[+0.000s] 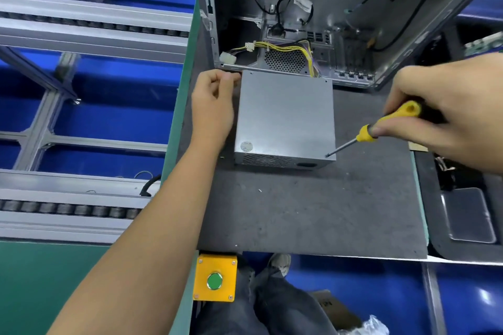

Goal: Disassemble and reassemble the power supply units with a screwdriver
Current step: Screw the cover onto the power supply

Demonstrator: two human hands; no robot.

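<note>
— Head view: why is my left hand (213, 100) curled at the far-left corner of the power supply unit (284, 117)?
— I judge it braces the unit on the mat (313, 212) while my right hand (446, 111) grips the screwdriver (381, 128), tip at the near-right corner screw (326, 156).
</note>
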